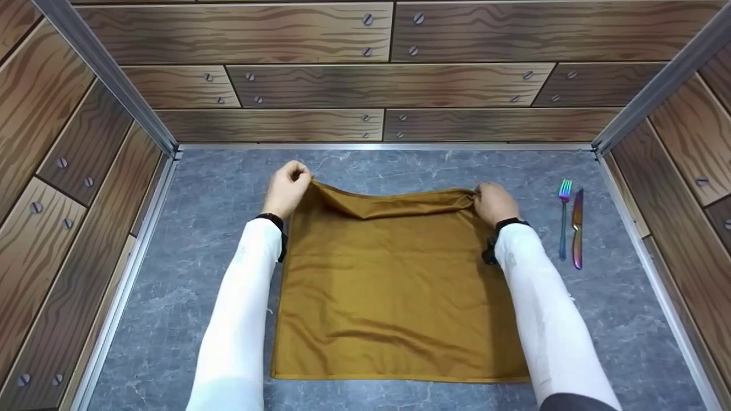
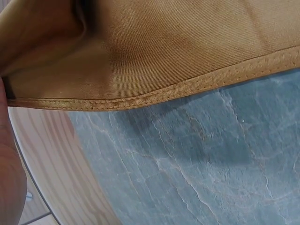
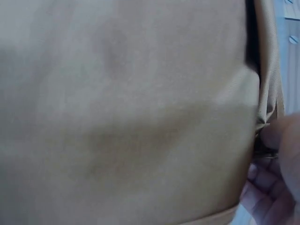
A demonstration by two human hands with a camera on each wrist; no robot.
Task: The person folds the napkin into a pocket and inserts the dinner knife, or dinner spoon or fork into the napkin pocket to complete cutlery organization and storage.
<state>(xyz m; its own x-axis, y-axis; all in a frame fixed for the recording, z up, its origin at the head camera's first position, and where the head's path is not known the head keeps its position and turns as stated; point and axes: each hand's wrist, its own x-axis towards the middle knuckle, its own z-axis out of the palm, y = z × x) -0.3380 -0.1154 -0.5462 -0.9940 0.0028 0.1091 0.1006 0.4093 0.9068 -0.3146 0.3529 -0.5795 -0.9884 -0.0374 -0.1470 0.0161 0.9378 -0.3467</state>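
Observation:
A mustard-brown cloth napkin (image 1: pixel 388 285) with a stitched hem lies spread on the grey marbled surface, its far edge raised off it. My left hand (image 1: pixel 288 185) pinches the far left corner between thumb and fingers. At the far right corner, my right hand (image 1: pixel 495 202) grips the bunched fabric. Between both hands the far edge sags and folds over slightly. In the left wrist view the hem (image 2: pixel 140 99) hangs above the surface, with only part of the hand at the frame's edge. The right wrist view shows the right thumb and fingers (image 3: pixel 281 140) closed on gathered cloth.
To the right of the cloth, a rainbow-coloured fork (image 1: pixel 564 217) and a matching table knife (image 1: pixel 578 228) lie side by side. Wood-patterned walls (image 1: pixel 308 85) with metal edge rails (image 1: pixel 388 146) enclose the surface at the back and both sides.

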